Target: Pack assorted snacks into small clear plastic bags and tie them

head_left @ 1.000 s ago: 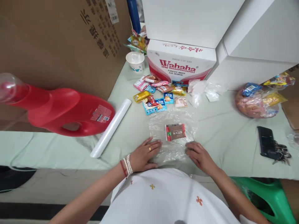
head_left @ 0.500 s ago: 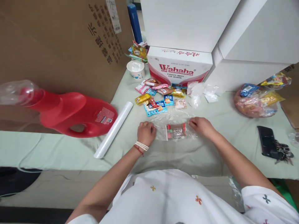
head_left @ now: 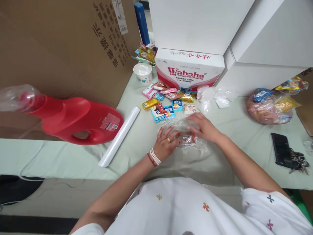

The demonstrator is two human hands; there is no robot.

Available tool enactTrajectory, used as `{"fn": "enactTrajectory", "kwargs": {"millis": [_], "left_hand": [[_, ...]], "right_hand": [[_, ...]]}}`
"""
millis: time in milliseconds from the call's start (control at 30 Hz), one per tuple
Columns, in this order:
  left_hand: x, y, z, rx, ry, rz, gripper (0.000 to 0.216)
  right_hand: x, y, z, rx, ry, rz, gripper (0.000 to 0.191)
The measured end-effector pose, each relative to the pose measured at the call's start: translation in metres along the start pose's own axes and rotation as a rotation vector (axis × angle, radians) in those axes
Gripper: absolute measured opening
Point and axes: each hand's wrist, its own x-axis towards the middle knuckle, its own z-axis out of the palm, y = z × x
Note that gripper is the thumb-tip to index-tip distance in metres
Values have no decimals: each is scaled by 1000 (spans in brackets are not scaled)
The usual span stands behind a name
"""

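On the cloth-covered table lies a sheet of clear plastic film (head_left: 195, 147), with a small brown-and-red snack packet (head_left: 187, 139) on top of it. My left hand (head_left: 166, 143) rests over the film's left side, fingers spread, its fingertips at the packet's left end and partly covering it. My right hand (head_left: 203, 126) is at the film's upper right, fingers apart and reaching left just above the packet. Neither hand is closed round anything. Beyond the film several snack packets, among them a blue packet (head_left: 177, 105) and a yellow packet (head_left: 149, 104), lie in a loose group.
A white roll (head_left: 119, 137) and a red jug (head_left: 80, 120) lie to the left. A paper cup (head_left: 142, 73) and a Wahaba-style white-and-red carton (head_left: 189, 70) stand behind. At right are a filled bowl (head_left: 259, 112), a phone (head_left: 281, 148) and keys (head_left: 299, 163).
Both hands have let go of the film's side edges and moved inward over it, fingers now spread. The left hand has come right onto the packet's end; the right hand has shifted left and away from me.
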Motion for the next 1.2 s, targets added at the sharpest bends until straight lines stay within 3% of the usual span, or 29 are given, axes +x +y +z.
{"fn": "enactTrajectory", "kwargs": {"millis": [67,133,167,267,300,367,400,467,500,567,667,733,867,967,1067,1200], "left_hand": [[7,-5,4,-57,-18,-26,17],[8,-9,6,-112,-18,-49,21],[7,-10,7,-136,-14,-60,23],[2,-13,7,-181,-12,-24,29],[0,-15,7,-187,-23,15,42],[-3,-17,6,-189,-64,95,65],[-3,-19,5,-192,-86,120,61],[-3,-22,2,-212,-115,114,33],[-1,-22,0,-230,-123,88,24],[3,-23,-4,-273,-127,8,28],[13,-22,-4,-287,-110,-149,34],[20,-21,1,-249,-105,-249,36],[32,-22,17,-139,-126,-361,34],[35,-22,22,-109,-118,-377,34],[33,-18,15,-117,-51,-329,36],[16,-1,-4,-51,-82,-78,36]], "right_hand": [[-38,-9,0,75,-54,-133,68],[-77,-15,13,13,-86,-137,87],[-95,-17,23,-42,-64,-98,85],[-126,-18,50,-117,102,68,45],[-129,-17,52,-90,161,107,35],[-125,-14,45,34,211,143,26],[-119,-12,37,122,189,150,25],[-103,-7,17,305,78,170,28],[-94,-4,8,381,15,196,30],[-77,4,-3,496,-71,272,38],[-55,20,1,581,-109,402,46],[-42,31,9,503,-115,499,42],[-18,47,15,15,-74,619,28],[-6,51,6,-119,-25,600,30],[-6,43,-4,20,29,548,36],[-23,16,-1,221,98,172,36]]}}
